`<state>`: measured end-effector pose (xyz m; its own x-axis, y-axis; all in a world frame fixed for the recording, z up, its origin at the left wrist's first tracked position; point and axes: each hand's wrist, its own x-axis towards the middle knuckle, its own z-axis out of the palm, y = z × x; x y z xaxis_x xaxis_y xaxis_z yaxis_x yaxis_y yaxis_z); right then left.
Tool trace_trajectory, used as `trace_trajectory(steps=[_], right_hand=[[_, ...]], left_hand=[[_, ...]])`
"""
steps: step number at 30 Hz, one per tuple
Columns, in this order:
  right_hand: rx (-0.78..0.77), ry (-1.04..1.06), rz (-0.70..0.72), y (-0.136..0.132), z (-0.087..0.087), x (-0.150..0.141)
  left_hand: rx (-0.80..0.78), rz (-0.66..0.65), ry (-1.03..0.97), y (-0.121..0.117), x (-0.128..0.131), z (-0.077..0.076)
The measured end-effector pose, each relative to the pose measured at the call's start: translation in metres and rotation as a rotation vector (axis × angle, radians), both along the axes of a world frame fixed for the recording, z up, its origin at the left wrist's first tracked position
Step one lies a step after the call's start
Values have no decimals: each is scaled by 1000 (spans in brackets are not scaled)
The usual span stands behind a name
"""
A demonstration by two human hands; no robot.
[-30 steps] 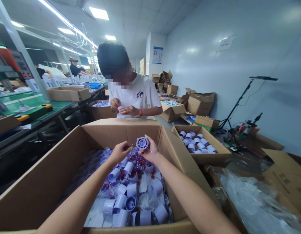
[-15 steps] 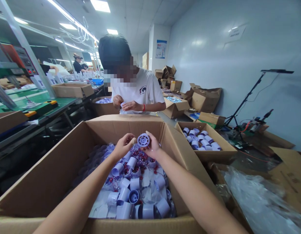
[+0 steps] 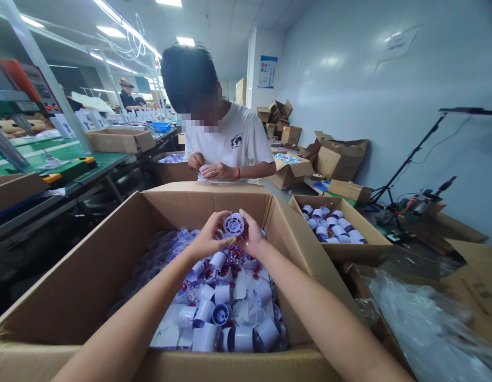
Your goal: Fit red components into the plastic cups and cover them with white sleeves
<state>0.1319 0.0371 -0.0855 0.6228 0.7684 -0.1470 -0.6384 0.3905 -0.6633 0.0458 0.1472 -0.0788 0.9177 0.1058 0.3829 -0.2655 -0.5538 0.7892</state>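
Observation:
Between my hands, over the large cardboard box [image 3: 98,302], is a round lavender plastic part [image 3: 233,225] with a spoked, slotted end facing me. My right hand [image 3: 253,236] grips it from the right side. From the left, my left hand [image 3: 209,233] closes around it, thumb below and fingers above. Beneath my hands, lavender plastic cups [image 3: 243,339] lie loosely in the box, mixed with small red parts [image 3: 233,257] and white sheets [image 3: 241,310]. Clear plastic [image 3: 150,260] is piled along the box's left side.
Across the box a person in a white shirt [image 3: 230,135] handles a small lavender part. At the right stands a smaller box [image 3: 379,248] of lavender cups, near clear plastic bags [image 3: 424,323] and a black stand [image 3: 413,154]. A green workbench [image 3: 106,159] runs along the left.
My left hand has moved right and closed onto the lavender part, which my right hand was holding alone. The camera view has shifted slightly.

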Motion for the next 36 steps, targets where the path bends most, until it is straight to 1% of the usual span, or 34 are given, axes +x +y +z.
trace_trajectory(steps=[3, 5, 7, 9, 12, 14, 17, 20, 22, 24, 27, 30, 34, 36], right_hand=[[7, 17, -5, 1, 2, -3], [25, 29, -27, 1, 3, -4], [30, 38, -69, 1, 4, -5], [0, 38, -105, 1, 5, -6], [-52, 0, -130, 1, 9, -9], [-54, -35, -142, 0, 11, -11], [-51, -51, -145, 0, 13, -12], [-88, -96, -144, 0, 15, -12], [-151, -197, -155, 0, 16, -12], [-239, -348, -173, -1, 15, -11], [-354, -588, -199, -3, 13, -8], [-473, -810, -207, -6, 12, -4], [-754, -1145, -257, -10, 13, -7], [-831, -1290, -246, -9, 13, -12]], left_hand=[[75, 28, -54, -1, 0, -3], [92, 82, -119, -1, 2, -5], [67, 153, -191, -1, 3, -6], [23, 207, -234, -1, 5, -5], [-43, 231, -243, 0, 7, 0], [-141, 233, -228, 0, 8, 3], [-395, 227, -162, 1, 9, 4], [-613, 207, -103, 3, 10, 3], [-738, 197, -60, 4, 11, 4], [-860, 194, -11, 4, 11, 5], [-986, 218, 46, 3, 11, 8], [-1021, 227, 83, 0, 11, 10], [-980, 193, 143, -4, 10, 11], [-948, 206, 162, -6, 8, 11]])
